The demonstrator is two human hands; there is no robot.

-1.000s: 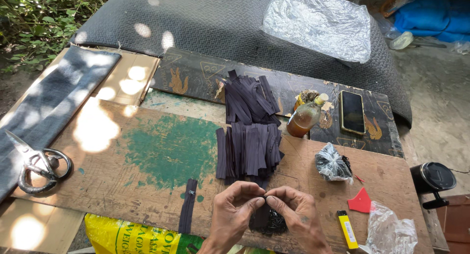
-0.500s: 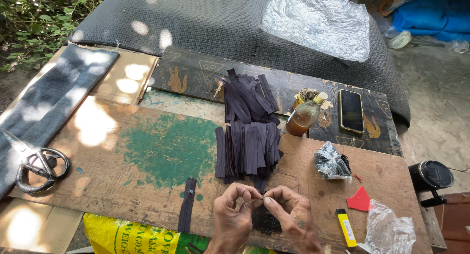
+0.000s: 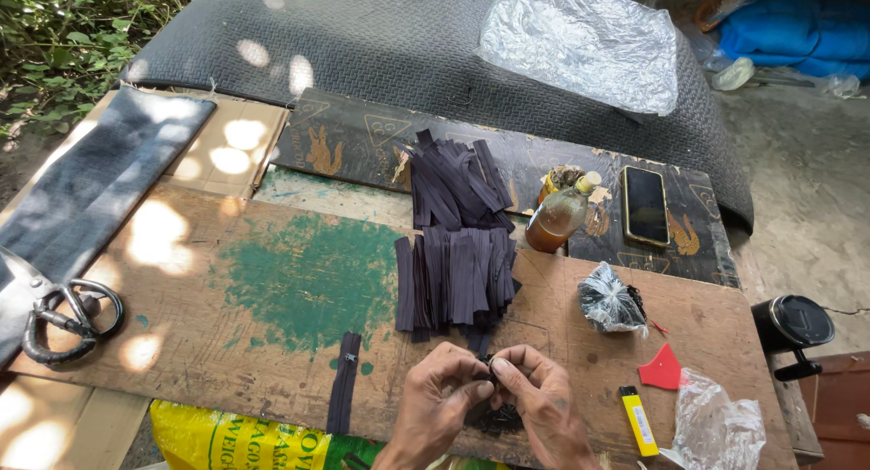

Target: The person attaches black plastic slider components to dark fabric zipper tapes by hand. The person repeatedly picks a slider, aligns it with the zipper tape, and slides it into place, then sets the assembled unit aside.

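My left hand [image 3: 435, 393] and my right hand [image 3: 539, 397] meet at the near edge of a wooden board [image 3: 227, 280]. Together their fingertips pinch a short dark zipper piece [image 3: 489, 372], with a small dark heap [image 3: 498, 420] just below them. Beyond my hands lies a pile of dark zipper strips [image 3: 453, 275], and a second pile [image 3: 458, 180] lies further back. One single zipper with a slider [image 3: 344, 393] lies to the left of my left hand.
Large scissors [image 3: 59, 311] rest at the left on dark cloth. At the right are a brown bottle [image 3: 562, 216], a phone [image 3: 645, 204], a small plastic bag [image 3: 609, 300], a red chip [image 3: 662, 370], a yellow lighter [image 3: 639, 420] and a black cup [image 3: 793, 325].
My hands have stayed together at the board's near edge, fingers shifting slightly on the zipper piece. The view has tilted a little; the piles have not moved.
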